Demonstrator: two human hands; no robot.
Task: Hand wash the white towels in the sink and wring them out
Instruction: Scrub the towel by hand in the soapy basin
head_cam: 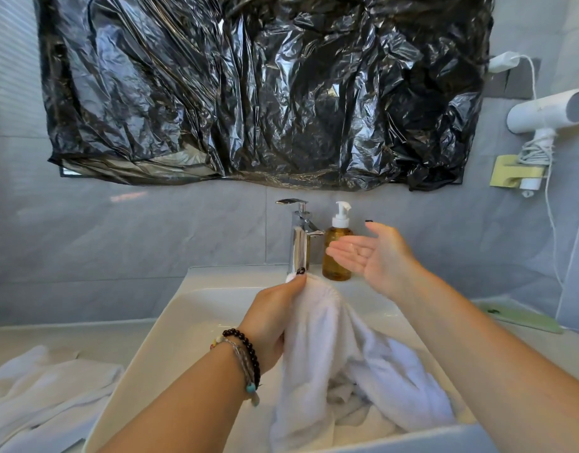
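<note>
Head view: the left hand (270, 325) has its fingers clamped on a white towel (330, 354), lifting it over the sink (170, 322) so it drips there. The right hand (373, 256) is flat, fingers apart, palm up by the soap bottle (337, 253), likely for soap. Another towel (42, 384) waits on the worktop.

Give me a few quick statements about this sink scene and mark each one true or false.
1. The left hand grips a white towel over the sink. True.
2. The right hand holds the soap bottle. False: it is open, palm up, holding nothing.
3. Another white towel lies on the counter left of the sink. True.
4. The hair dryer lies in the sink. False: it hangs on the wall at right.
</note>
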